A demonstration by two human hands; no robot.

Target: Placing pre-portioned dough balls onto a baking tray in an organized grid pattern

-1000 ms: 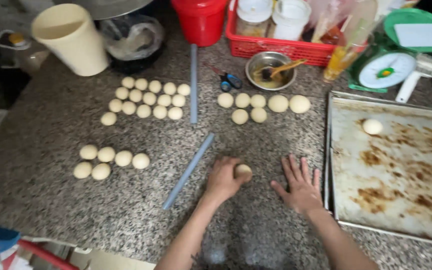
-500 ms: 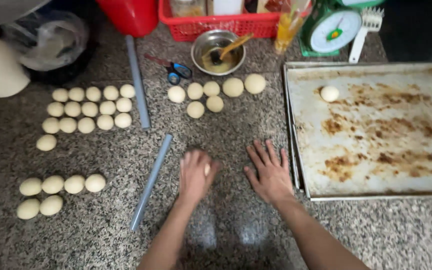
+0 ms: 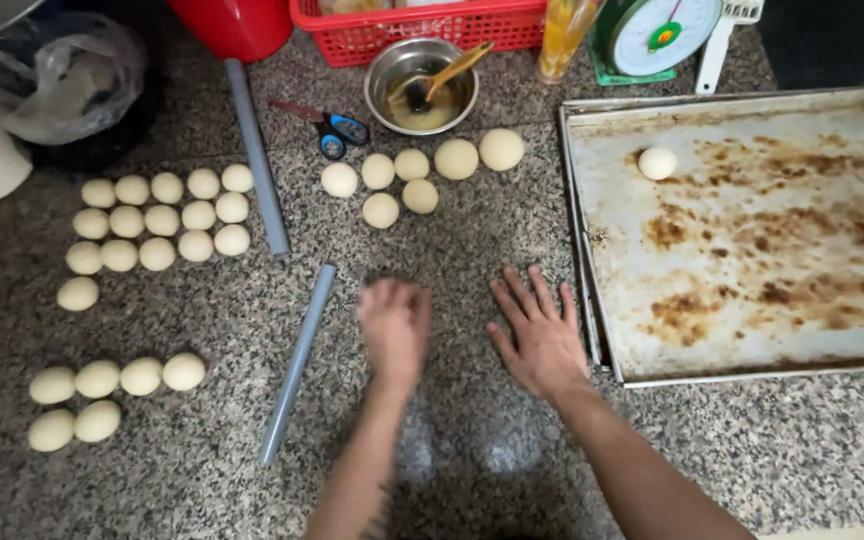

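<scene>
Left hand [image 3: 394, 325] keeps rolling beside flat right hand [image 3: 540, 335].

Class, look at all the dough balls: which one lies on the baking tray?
The single dough ball near the baking tray's upper left corner. All the others sit in groups on the granite counter.

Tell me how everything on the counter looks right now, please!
Left hand: palm down on the counter, blurred; anything under it is hidden.
Right hand: flat, fingers spread, empty.
Baking tray: stained, holds one dough ball.
Steel bowl: holds liquid and a wooden spoon.
Scissors: closed, lying flat.
Grey rods: lying flat, apart.
Dough balls on counter: round, grouped in rows.
</scene>
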